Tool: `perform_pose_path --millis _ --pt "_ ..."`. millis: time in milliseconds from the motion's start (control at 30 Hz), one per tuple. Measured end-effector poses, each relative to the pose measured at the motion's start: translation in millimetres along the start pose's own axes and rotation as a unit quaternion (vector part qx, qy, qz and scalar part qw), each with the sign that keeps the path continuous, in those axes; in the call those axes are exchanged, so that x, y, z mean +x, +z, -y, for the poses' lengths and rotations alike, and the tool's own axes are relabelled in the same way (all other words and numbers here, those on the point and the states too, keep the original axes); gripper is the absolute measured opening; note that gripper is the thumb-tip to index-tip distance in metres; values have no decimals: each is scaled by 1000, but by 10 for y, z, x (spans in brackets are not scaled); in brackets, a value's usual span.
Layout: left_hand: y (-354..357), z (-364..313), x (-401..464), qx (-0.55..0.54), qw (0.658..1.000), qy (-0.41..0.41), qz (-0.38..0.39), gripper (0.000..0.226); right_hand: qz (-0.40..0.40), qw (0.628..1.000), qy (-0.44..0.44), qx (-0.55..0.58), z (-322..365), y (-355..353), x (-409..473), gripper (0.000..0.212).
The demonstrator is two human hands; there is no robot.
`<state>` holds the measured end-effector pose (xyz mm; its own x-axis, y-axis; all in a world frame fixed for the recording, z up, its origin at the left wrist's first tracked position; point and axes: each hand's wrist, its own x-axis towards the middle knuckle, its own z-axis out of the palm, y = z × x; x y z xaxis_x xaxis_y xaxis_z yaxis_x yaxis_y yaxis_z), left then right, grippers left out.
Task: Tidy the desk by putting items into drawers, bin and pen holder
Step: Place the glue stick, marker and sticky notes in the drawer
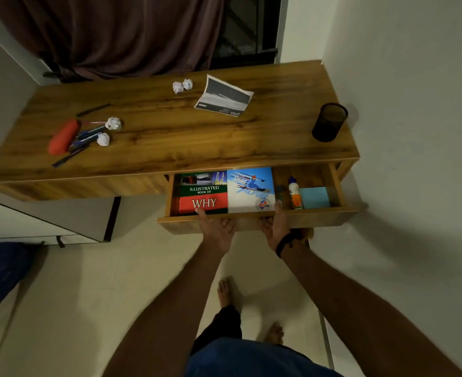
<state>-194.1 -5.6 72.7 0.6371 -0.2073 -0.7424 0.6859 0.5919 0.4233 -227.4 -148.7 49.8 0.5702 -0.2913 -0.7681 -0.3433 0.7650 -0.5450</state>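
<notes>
While both hands hold the open drawer's front, the scene reads from the left edge of the desk [170, 137] to the right:

Left end of desk: a red pencil case [62, 136] with loose pens [84, 137] beside it and two crumpled paper balls [108, 131] just right of them.
Back edge, middle: two more paper wads [182, 85] and a printed sheet [224, 97].
Right end of desk: the black mesh pen holder [329, 122], upright near the front right corner.
Drawer [251, 220]: pulled out under the desk's right half; inside lie two books [225, 193] side by side, then a glue bottle [295, 193] and a blue notepad [314, 197].
Left hand [216, 231]: fingers curled under the drawer front, thumb over its top lip.
Right hand [276, 227]: gripping the same front panel likewise, just right of the left.
Key relation: the drawer slides straight away from the grip, so a push forward likely shuts it; pens lie far left, holder far right.
</notes>
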Motion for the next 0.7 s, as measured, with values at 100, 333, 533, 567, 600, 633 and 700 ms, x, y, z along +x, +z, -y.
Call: perform_pose_path --millis 100,333,533,567,600,633,700 --pt "129 -112 212 3 1000 -12 0 107 13 1000 -3 29 145 203 146 64" --pt "486 -496 664 18 999 -32 26 107 4 997 -26 77 488 626 539 66" --pt "699 -844 1122 3 999 -34 10 108 -3 989 -37 140 780 936 792 73" --pt "714 -875 1210 0 999 -33 10 106 -3 988 -40 150 816 979 818 74" --pt "723 -901 1274 3 999 -31 13 105 1 987 -43 154 850 1015 833 73" --pt "739 -927 1332 6 999 -28 22 104 6 987 -48 154 879 1053 864 73" --pt "760 -954 1436 -1 999 -27 30 104 14 987 -57 150 925 1105 885 72"
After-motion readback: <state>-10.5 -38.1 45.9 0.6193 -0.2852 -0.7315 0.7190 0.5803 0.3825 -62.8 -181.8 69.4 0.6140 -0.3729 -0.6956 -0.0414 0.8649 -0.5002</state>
